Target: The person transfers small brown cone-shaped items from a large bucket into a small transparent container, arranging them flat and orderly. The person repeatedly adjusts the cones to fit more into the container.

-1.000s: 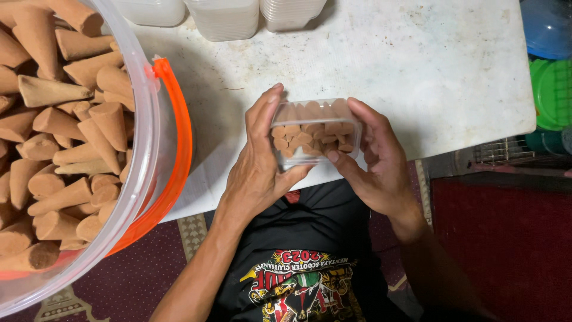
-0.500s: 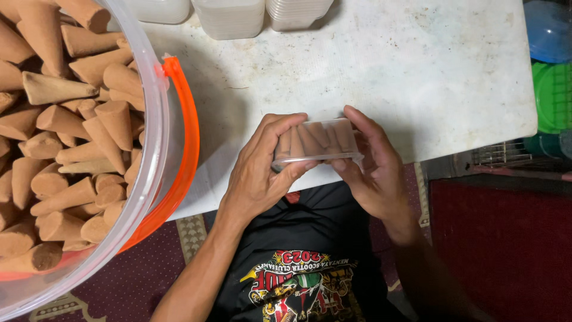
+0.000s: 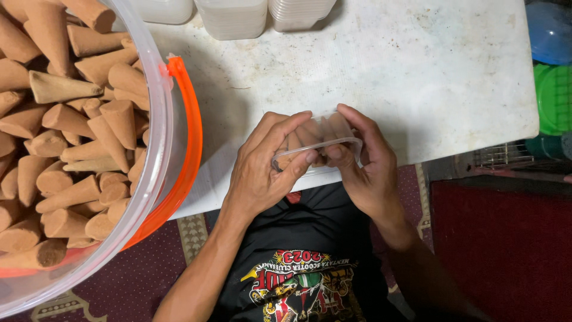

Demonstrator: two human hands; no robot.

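Note:
A small clear plastic box (image 3: 314, 140) packed with brown cones is gripped by both my hands at the near edge of the white table (image 3: 417, 77). The box is tipped on its side, its rim facing me. My left hand (image 3: 265, 170) wraps its left end, thumb and fingers on the rim. On the right end sits my right hand (image 3: 366, 164), fingers curled over the top. At the far left a big clear bucket (image 3: 156, 137) with an orange handle (image 3: 189, 149) is heaped with brown cones (image 3: 65, 137).
Stacks of clear plastic containers (image 3: 238, 15) stand along the table's far edge. Blue and green plastic lids (image 3: 554, 71) lie beyond the table's right edge, with a wire rack (image 3: 500, 156) below them. A red patterned carpet (image 3: 494, 238) covers the floor.
The box has been tipped from lying open side up to standing on its side. Both hands kept hold and shifted slightly up the table.

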